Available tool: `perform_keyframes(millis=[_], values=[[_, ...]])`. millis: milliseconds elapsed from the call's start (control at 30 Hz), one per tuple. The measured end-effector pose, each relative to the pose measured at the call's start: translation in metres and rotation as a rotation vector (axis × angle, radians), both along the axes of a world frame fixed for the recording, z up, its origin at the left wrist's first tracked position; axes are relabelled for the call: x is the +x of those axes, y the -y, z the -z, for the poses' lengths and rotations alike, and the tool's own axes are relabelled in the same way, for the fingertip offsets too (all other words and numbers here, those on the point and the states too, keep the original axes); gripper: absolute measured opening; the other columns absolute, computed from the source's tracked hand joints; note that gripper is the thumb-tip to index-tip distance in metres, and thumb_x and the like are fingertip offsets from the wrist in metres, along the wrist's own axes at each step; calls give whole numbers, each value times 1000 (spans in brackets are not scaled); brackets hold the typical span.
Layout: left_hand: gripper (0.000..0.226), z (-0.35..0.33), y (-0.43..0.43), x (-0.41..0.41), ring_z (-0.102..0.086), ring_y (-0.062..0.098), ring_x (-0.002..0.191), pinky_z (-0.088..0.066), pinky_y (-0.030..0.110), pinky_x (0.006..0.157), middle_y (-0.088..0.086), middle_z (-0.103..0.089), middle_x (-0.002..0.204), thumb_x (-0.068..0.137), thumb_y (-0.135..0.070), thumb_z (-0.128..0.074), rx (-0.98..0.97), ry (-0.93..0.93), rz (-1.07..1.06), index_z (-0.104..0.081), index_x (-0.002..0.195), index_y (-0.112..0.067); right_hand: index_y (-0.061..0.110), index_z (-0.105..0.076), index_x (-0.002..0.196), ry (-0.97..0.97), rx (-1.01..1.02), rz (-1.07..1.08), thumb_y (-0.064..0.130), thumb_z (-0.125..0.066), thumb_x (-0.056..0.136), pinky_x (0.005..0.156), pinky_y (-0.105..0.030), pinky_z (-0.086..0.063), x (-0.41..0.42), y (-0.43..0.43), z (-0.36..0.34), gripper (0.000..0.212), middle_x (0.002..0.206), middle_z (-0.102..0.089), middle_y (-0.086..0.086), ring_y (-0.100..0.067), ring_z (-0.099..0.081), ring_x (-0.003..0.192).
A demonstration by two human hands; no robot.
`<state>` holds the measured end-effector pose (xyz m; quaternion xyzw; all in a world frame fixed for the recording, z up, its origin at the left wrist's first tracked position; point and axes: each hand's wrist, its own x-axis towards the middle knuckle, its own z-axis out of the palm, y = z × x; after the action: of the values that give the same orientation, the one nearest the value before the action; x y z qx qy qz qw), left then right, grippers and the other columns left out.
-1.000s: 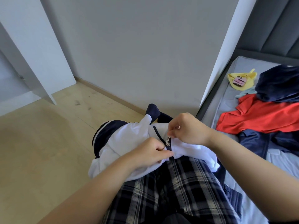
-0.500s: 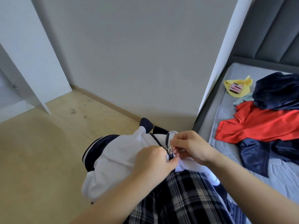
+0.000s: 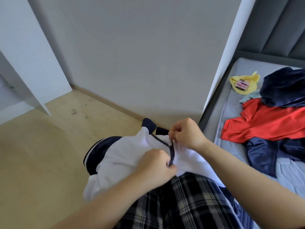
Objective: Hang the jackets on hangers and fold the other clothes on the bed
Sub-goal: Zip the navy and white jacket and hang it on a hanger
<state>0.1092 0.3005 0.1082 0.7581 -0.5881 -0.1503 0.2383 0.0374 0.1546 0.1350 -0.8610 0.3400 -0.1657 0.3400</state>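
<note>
White jacket (image 3: 125,156) bunched in lap off bed's (image 3: 231,103) left edge. Left hand (image 3: 155,166) clenched on zip's lower end, right hand (image 3: 186,134) pinching top; zip pull hidden, hem cut off.

White zip-front jacket with navy trim (image 3: 125,156) lies at lower centre of frame, on the lap. Grey mattress bed (image 3: 231,103) at right carries heaped clothes; red shirt (image 3: 267,124) lies below navy velvet garment (image 3: 283,86).

Grey wall (image 3: 132,55) meets pale wooden floor (image 3: 41,154).
</note>
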Motion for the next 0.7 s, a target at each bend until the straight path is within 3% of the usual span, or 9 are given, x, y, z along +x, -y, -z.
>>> perform_keyframes(millis=[33,133,233,300,367,433,567,633,700], values=[[49,2,-3,-2,-31,14,44,-21,27,45,-1,-34,42,79,-32,-59,27,32,72,-29,45,-15,16,-58,48,35,19,81,-6,-58,77,52,-19,-44,3,10,-1,37,38,-52,13,-1,-49,43],[52,3,-6,0,-35,13,45,-28,29,48,1,-37,44,80,-40,-60,118,15,227,-33,46,-12,5,-57,56,228,366,220,-8,-55,86,45,-19,-47,6,32,-4,32,45,-57,-1,-10,-53,41],[54,-18,11,21,-46,3,41,-36,13,47,-7,-48,38,84,-53,-59,299,-222,219,-49,46,-16,4,-56,59,285,534,80,-5,-52,91,45,-21,-47,3,34,-10,33,52,-59,-6,-17,-55,48],[54,-33,31,32,-63,13,52,-52,21,59,-3,-64,50,82,-62,-58,307,-367,74,-60,59,-13,5,-55,59,329,566,6,-4,-51,92,46,-20,-47,1,35,-16,34,51,-59,-5,-15,-55,47],[56,-44,54,37,-66,19,57,-55,32,68,3,-68,58,77,-67,-58,179,-177,-43,-60,65,-12,5,-56,59,335,530,-16,-5,-51,91,48,-21,-48,2,39,-22,34,52,-59,-6,-15,-54,47],[53,-49,71,37,-60,22,58,-52,34,64,1,-61,51,74,-65,-58,87,-54,-95,-54,61,-14,3,-56,59,313,449,-15,-7,-51,90,48,-21,-47,6,41,-25,32,54,-57,-8,-15,-53,47],[35,-29,87,38,-61,26,48,-50,33,54,0,-52,42,76,-29,-57,121,-202,-23,-41,49,-14,3,-55,56,174,180,-49,-7,-57,84,50,-18,-47,7,50,-23,30,51,-58,-6,-11,-52,45],[40,-10,88,40,-48,17,40,-39,30,48,-7,-42,41,80,-20,-58,107,-287,2,-33,49,-16,13,-53,50,1,-101,-60,-2,-61,78,52,-20,-42,11,55,-18,33,49,-57,2,-6,-48,46],[45,0,89,42,-30,8,38,-25,26,46,-6,-31,41,82,-20,-60,71,-265,13,-29,50,-16,20,-50,46,-47,-155,-29,-1,-62,76,52,-23,-40,19,62,-10,38,48,-55,4,-3,-45,46]])
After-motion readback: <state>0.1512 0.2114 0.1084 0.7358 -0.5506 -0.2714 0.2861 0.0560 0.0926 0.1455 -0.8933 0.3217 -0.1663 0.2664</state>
